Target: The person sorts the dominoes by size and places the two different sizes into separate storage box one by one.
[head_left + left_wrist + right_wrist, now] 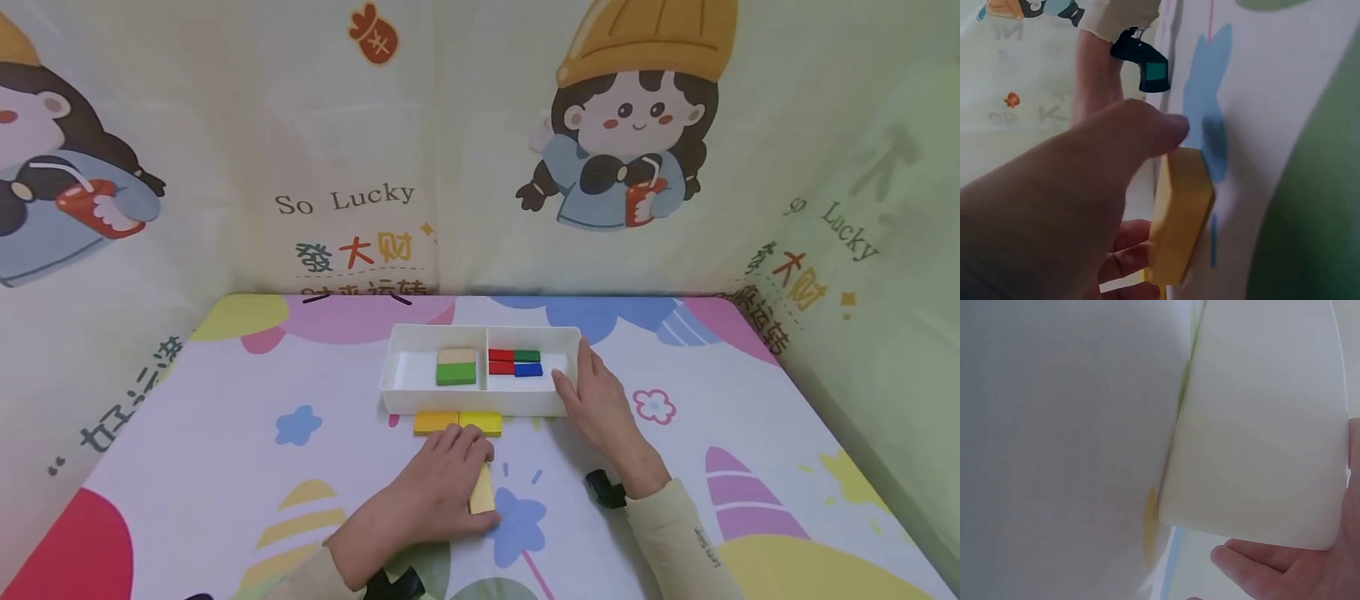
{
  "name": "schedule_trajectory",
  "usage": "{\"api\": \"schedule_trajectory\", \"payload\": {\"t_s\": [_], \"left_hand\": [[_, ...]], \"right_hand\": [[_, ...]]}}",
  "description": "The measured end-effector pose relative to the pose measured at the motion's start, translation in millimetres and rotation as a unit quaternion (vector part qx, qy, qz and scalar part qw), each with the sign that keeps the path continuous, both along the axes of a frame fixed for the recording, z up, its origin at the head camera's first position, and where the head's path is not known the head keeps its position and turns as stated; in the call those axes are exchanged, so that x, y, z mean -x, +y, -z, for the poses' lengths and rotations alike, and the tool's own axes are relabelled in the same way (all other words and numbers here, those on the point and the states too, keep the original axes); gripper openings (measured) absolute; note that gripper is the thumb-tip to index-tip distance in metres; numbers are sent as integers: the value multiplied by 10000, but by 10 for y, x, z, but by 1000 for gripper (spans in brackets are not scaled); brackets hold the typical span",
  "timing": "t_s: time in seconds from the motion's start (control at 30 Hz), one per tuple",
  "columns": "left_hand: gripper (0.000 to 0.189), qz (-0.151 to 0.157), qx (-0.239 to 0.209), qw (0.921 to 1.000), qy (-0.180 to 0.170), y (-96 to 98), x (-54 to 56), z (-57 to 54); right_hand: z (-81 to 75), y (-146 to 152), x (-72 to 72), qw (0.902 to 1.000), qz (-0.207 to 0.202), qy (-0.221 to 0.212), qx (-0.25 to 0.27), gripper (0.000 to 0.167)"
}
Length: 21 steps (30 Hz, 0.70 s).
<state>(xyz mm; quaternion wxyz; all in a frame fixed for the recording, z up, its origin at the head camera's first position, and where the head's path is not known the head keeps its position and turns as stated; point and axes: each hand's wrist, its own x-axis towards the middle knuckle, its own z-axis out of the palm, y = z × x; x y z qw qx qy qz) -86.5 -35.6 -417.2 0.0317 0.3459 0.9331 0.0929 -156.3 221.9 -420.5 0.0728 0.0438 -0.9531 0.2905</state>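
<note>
A white two-compartment tray (435,402) lies on the table. My right hand (603,408) holds its right end, thumb at the front rim and fingers along the end wall; the right wrist view shows the tray's outer wall (1254,437) beside that hand. My left hand (423,483) is over the table in front of the tray, thumb and fingers at the two ends of a pale yellow block (482,492). The left wrist view shows this block (1182,215) on its edge. An orange block (436,423) and a yellow block (481,424) lie end to end just beyond the left fingertips, along the tray's front.
In the tray's left compartment lie a beige block (457,356) and a light green block (456,374). The right one holds small red (501,367), dark green (527,356) and blue (528,369) blocks. A printed cloth wall (472,167) stands behind the table.
</note>
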Motion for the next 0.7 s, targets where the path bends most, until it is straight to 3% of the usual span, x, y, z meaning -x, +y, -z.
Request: {"api": "schedule_trajectory", "payload": {"t_s": [0.23,0.47,0.7], "left_hand": [[54,112,27,9999,-115,-1,25,37],[46,297,-185,9994,77,-15,50,34],[48,99,-302,9995,-93,-66,83,-57]], "right_hand": [[-19,-15,-9,10000,11,34,-40,77],[-38,-22,-29,10000,30,-20,-56,76],[-40,-25,-31,10000,10,-49,-74,77]]}}
